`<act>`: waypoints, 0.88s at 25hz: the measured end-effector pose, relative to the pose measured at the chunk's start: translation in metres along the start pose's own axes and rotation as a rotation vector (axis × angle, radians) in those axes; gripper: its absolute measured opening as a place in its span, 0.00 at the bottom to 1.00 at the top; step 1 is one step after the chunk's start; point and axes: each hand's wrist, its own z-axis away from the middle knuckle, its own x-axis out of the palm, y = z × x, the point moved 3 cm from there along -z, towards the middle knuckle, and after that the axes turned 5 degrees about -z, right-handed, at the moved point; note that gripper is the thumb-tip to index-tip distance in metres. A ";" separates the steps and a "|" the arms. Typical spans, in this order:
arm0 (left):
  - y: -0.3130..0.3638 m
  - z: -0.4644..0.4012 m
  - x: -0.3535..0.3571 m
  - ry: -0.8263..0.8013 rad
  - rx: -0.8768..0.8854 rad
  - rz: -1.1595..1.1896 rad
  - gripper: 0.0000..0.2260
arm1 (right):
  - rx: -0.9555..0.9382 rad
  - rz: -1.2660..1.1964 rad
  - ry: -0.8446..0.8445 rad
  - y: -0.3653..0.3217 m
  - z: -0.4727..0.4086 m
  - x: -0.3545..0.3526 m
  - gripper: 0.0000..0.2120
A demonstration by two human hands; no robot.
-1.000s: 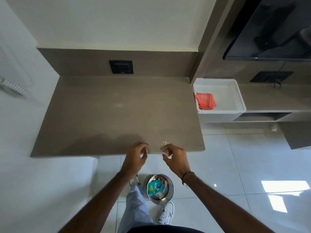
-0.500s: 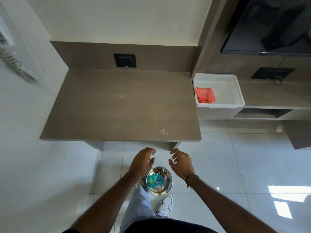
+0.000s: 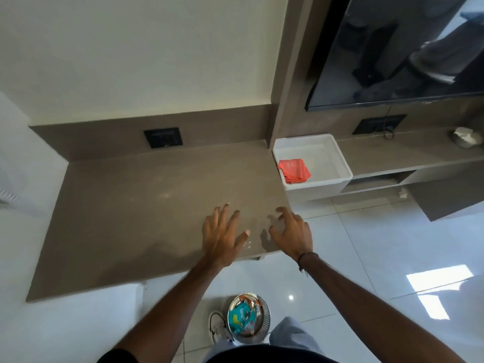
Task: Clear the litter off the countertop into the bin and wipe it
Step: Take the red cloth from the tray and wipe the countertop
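The brown countertop (image 3: 131, 205) fills the middle of the head view. A few tiny white crumbs (image 3: 247, 244) lie near its front right corner. My left hand (image 3: 222, 234) hovers flat over the counter with fingers spread, just left of the crumbs. My right hand (image 3: 293, 234) is over the counter's right corner, fingers curled and apart, holding nothing. On the floor below, between my legs, stands the round metal bin (image 3: 248, 319) with colourful wrappers inside. A folded red cloth (image 3: 294, 170) lies in a white tray (image 3: 337, 163) to the right of the counter.
A black socket plate (image 3: 163, 137) sits on the backsplash. A dark TV screen (image 3: 398, 48) hangs at the upper right above a lower shelf (image 3: 392, 155) with a small metal bowl (image 3: 465, 138). Glossy white floor tiles surround the bin; my white shoe (image 3: 216, 327) is beside it.
Both hands rose from just above the bin back over the counter's front right corner, now spread either side of the crumbs. The camera view tilted and shifted.
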 end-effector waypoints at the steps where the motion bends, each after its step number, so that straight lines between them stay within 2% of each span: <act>1: 0.002 -0.014 0.000 -0.031 -0.008 -0.058 0.30 | 0.041 0.063 -0.034 0.003 -0.014 -0.005 0.30; 4: 0.013 -0.063 0.010 -0.099 0.017 -0.100 0.34 | 0.155 0.149 -0.109 0.022 -0.059 -0.022 0.45; 7: 0.030 -0.116 0.027 -0.148 0.025 -0.113 0.36 | 0.190 0.190 -0.103 0.050 -0.108 -0.037 0.49; 9: 0.050 -0.155 0.041 -0.188 0.046 -0.107 0.36 | 0.208 0.158 -0.089 0.073 -0.147 -0.047 0.47; 13: 0.094 -0.236 0.067 -0.237 0.107 -0.121 0.29 | 0.337 -0.131 -0.083 0.123 -0.229 -0.054 0.41; 15: 0.117 -0.279 0.080 -0.230 0.148 -0.110 0.26 | 0.406 -0.212 -0.104 0.146 -0.265 -0.042 0.41; 17: 0.138 -0.316 0.092 -0.232 0.203 -0.149 0.24 | 0.458 -0.259 -0.152 0.161 -0.289 -0.023 0.36; 19: 0.154 -0.343 0.108 -0.288 0.261 -0.229 0.27 | 0.482 -0.278 -0.199 0.171 -0.306 -0.006 0.30; 22: 0.164 -0.363 0.131 -0.431 0.247 -0.273 0.35 | 0.457 -0.287 -0.237 0.183 -0.314 0.010 0.29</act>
